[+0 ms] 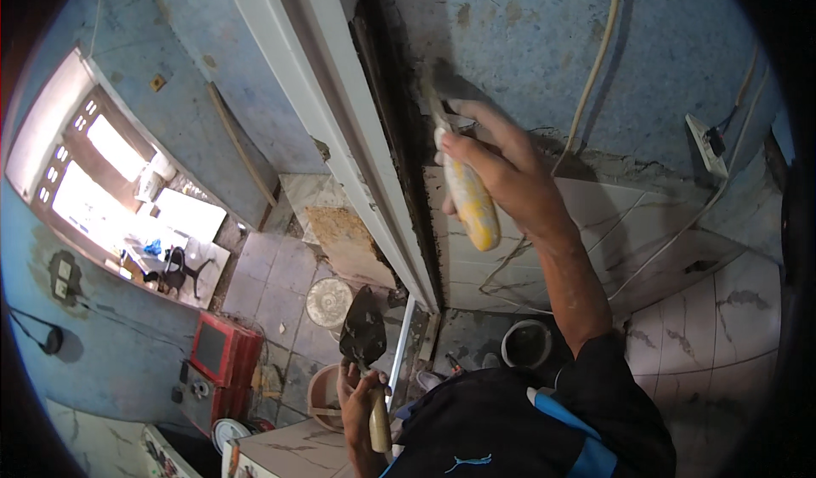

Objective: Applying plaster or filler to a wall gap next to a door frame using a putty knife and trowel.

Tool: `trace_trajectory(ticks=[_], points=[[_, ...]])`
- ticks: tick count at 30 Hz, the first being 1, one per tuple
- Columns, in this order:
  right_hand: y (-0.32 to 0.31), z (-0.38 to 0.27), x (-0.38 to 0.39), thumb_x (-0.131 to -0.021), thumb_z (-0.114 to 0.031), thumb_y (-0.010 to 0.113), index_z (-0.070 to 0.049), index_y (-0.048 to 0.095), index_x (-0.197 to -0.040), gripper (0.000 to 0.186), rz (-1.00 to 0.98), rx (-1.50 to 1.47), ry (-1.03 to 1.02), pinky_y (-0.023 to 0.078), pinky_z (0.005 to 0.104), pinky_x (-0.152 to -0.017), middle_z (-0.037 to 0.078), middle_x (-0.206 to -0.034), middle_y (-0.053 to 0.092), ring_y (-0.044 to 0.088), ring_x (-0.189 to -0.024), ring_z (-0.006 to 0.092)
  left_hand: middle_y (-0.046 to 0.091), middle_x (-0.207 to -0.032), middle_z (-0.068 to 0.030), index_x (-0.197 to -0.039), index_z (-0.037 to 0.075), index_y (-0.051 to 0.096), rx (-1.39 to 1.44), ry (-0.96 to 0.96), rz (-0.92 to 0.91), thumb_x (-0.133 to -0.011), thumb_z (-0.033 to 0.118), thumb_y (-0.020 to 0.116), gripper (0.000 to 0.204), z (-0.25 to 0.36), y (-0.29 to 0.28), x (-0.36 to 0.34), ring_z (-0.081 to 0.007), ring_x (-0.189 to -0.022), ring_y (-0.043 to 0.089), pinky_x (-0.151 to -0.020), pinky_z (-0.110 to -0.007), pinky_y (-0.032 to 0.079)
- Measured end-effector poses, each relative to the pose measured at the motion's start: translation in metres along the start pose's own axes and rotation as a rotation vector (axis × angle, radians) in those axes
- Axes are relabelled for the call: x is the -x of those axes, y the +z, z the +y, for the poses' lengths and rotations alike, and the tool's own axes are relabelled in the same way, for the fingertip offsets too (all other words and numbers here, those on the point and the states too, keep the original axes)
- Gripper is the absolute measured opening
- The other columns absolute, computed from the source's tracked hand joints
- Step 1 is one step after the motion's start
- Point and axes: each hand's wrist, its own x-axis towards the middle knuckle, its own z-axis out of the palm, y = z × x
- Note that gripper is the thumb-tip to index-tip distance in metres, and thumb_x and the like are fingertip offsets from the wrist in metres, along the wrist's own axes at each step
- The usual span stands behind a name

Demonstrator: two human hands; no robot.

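Observation:
My right hand [489, 159] grips the white-and-yellow handle of a small scraper [472, 206]. Its narrow metal blade points up at the blue wall [510, 19], beside a dark gap along the white door frame [327, 121]; whether it touches is unclear. Low down, left of the frame's foot, my left hand [361, 401] is closed round the pale handle of a trowel [363, 325], whose broad dark blade carries some grey material.
Cables [595, 70] hang on the wall above marble-patterned tiles [646, 223]. Below are a bucket [527, 342], a round white lid [327, 302], a pink basin [325, 393] and a leaning board [344, 244]. A red cabinet [221, 355] stands left, near a bright window [102, 181].

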Motion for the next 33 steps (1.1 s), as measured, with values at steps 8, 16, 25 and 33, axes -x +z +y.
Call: trace_trajectory(ticks=[8,16,25,33], points=[[0.031,0.012,-0.022,-0.084,-0.025,0.060,0.007,0.056,-0.112,0.043,0.122,0.266,-0.246,0.050,0.0369,-0.078,0.021,-0.092,0.065,0.065,-0.087,0.0283,0.052,-0.113,-0.0129,-0.129,0.000,0.038,-0.111,0.020,-0.035,-0.078,-0.005,0.050,0.053,-0.007,-0.027,-0.013,-0.0167,-0.073,0.057,-0.052,-0.029,0.050],[0.058,-0.008,-0.019,-0.086,-0.027,0.060,0.006,0.055,-0.117,0.045,0.185,0.421,-0.167,0.048,0.0365,-0.080,0.024,-0.098,0.064,0.064,-0.091,0.0265,0.051,-0.111,-0.0135,-0.129,-0.001,0.036,-0.059,-0.010,0.023,-0.078,-0.005,0.050,0.053,-0.005,-0.039,-0.018,-0.0168,-0.074,0.058,-0.051,-0.027,0.051],[0.023,0.027,-0.009,-0.088,-0.026,0.059,0.009,0.054,-0.120,0.048,-0.008,0.405,-0.350,0.053,0.0366,-0.080,0.028,-0.102,0.064,0.067,-0.089,0.0313,0.053,-0.110,-0.0140,-0.132,-0.001,0.035,0.002,-0.023,-0.008,-0.080,-0.006,0.054,0.055,0.001,-0.037,-0.023,-0.0200,-0.072,0.059,-0.052,-0.031,0.051],[-0.032,0.003,-0.024,-0.094,-0.021,0.053,0.000,0.056,-0.123,0.036,0.017,0.677,-0.628,0.051,0.0337,-0.086,0.019,-0.113,0.063,0.063,-0.103,0.0250,0.054,-0.107,-0.0135,-0.127,-0.001,0.038,-0.052,-0.009,-0.005,-0.081,-0.007,0.053,0.049,0.005,-0.033,-0.019,-0.0197,-0.070,0.060,-0.053,-0.030,0.051]])
